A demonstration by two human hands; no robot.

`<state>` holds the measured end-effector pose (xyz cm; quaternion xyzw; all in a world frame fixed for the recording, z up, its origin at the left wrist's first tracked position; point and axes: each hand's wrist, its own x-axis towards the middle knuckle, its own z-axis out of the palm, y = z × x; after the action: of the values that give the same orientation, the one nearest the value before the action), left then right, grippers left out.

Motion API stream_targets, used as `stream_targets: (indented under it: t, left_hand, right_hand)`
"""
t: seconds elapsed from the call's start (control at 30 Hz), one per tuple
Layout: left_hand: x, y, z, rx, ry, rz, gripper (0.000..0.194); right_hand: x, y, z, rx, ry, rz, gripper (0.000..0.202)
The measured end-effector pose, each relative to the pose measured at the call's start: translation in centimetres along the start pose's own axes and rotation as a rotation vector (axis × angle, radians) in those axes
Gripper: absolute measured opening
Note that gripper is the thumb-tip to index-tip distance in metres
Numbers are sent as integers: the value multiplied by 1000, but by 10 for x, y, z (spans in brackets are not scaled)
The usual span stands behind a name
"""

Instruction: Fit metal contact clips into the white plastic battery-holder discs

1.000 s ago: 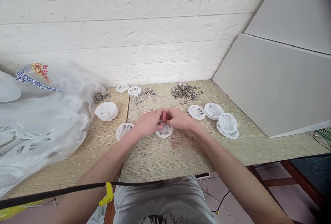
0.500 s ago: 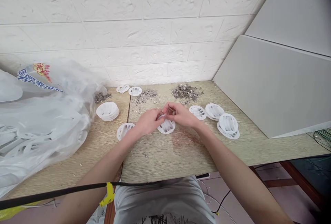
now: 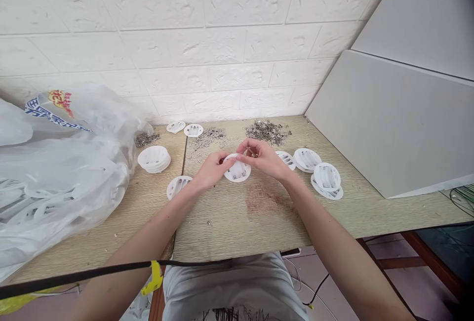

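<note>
Both hands meet at a round white plastic battery holder (image 3: 237,172) with slots and small metal contacts, near the middle of the table. My left hand (image 3: 212,169) grips its left edge, thumb on top. My right hand (image 3: 260,157) has its thumb and fingertips pinched at the upper right rim; whether a small metal piece sits between them is hidden. Beyond the hands lie a heap of small metal pieces (image 3: 267,132) and a thinner scatter of metal bits (image 3: 210,137). Another holder (image 3: 177,185) rests by my left forearm, partly covered by it.
A stack of white discs (image 3: 153,159) stands at the left beside a large clear plastic bag (image 3: 74,173) full of white parts. To the right are several holders (image 3: 327,178). Grey panels (image 3: 400,118) lean at the right, and a black cable (image 3: 92,272) crosses in front.
The holder has risen slightly away from me and now tilts more toward view. My right hand has shifted a little forward and right, its thumb now over the rim.
</note>
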<state>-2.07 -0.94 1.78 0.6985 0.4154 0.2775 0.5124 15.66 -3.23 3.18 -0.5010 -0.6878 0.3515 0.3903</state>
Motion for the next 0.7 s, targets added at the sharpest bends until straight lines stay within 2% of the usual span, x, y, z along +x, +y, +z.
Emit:
stream_targets:
  t: [0.1,0.17,0.33,0.47,0.6,0.7]
  left_hand:
    - [0,1,2,14,56,14,31]
    - [-1,3,3,36,84,20,34]
    - [-3,5,3,156,118,13,33]
    - [-5,5,3,193,61,2,28]
    - [-6,5,4,229,50,15,25]
    - [-6,6,5,238,47,23,23]
  right_hand:
    - [0,1,-8,-28,14,-10,19]
    - [0,4,-19,-58,80,-22,18]
    - [-4,16,-54,-223,433,52,9]
    - [-9,25,-70,-419,609,128,6]
    - [-15,26,-78,-518,674,160,12]
    - [-19,23,-82,-518,638,161,16]
